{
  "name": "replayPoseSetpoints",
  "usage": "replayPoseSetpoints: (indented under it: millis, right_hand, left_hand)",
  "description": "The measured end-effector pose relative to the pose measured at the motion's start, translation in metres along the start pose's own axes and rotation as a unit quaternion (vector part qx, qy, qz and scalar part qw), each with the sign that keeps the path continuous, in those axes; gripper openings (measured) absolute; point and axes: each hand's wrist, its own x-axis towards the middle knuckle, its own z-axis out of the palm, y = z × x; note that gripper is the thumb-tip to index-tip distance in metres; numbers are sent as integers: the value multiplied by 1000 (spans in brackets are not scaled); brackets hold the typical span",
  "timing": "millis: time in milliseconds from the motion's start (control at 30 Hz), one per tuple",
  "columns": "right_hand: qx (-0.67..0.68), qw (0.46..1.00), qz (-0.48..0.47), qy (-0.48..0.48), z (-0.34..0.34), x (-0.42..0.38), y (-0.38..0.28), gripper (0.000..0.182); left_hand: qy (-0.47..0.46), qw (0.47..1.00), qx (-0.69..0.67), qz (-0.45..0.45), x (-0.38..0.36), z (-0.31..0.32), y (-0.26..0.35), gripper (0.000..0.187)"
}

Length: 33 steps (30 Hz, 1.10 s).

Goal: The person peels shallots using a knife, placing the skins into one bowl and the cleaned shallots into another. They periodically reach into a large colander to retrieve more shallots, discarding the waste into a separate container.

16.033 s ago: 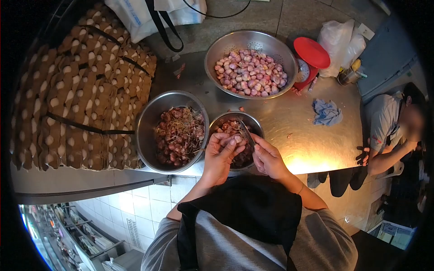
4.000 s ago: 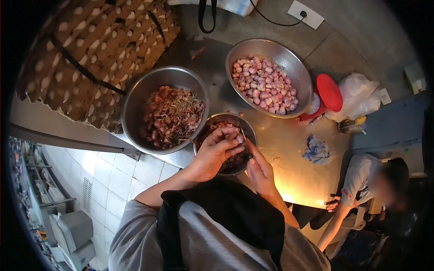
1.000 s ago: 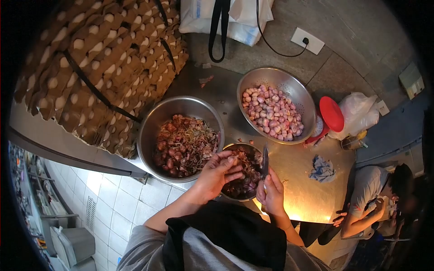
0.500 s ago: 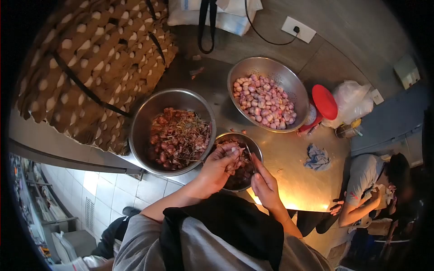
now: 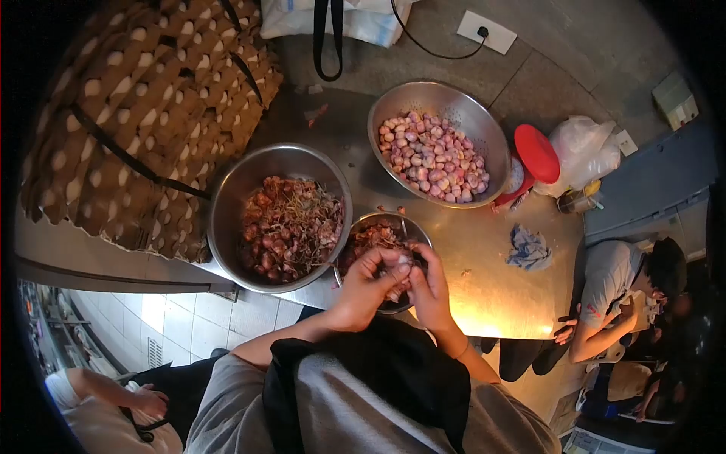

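Observation:
My left hand is closed in a pinch on a shallot, partly covered by the fingers. Beside it, my right hand is closed with its thumb and fingertips against the same shallot. The small knife held in that hand a moment earlier is now mostly hidden by the fingers. Both hands are over a small metal bowl holding shallot skins. To the left, a large metal bowl contains unpeeled shallots with dry roots and stalks. Peeled shallots fill part of a metal colander behind.
Stacked egg trays rise at left. On the metal table are a crumpled cloth, a red-topped scale and a plastic bag. A co-worker is at right; another person's arm shows at lower left.
My right hand has moved up and left to meet my left hand at the shallot, and the knife blade has gone from clear view. Another person's arm has appeared at lower left.

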Motion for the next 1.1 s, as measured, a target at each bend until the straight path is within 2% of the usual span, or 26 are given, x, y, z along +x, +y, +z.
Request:
replayPoseSetpoints:
  millis: [133,267,367,467,667,767,867,967,1067,1100]
  right_hand:
    - [159,985,69,-21,-5,5,-17,45]
    - [54,997,49,-29,0,3,-31,51]
    - [46,988,65,-133,-10,-3,-26,49]
    - [74,987,84,-119,-5,-6,-32,44]
    - [19,993,57,-104,-6,-5,-21,41]
    - [85,984,106,-119,-12,-4,-24,40]
    - [215,952,163,-146,-19,-4,-32,40]
    - [97,979,107,-144,-14,-4,-30,39]
    - [46,990,87,-102,-8,-6,-22,40]
    - [65,988,95,-102,-9,-5,-21,40]
  left_hand:
    - [0,999,-40,-5,-1,4,11,19]
    - [11,998,-62,-18,1,-6,15,24]
    - [11,998,-58,2,4,-11,12,24]
    - [21,998,-52,3,3,-10,11,25]
    - [24,999,-20,28,2,-11,5,24]
    - [23,999,-28,19,1,-8,7,25]
    - [17,1000,-25,6,-1,-6,11,27]
    - [28,999,-12,27,2,-6,5,27]
    - [33,999,-12,4,-1,-7,6,26]
    - [31,999,-16,3,-1,-7,6,27]
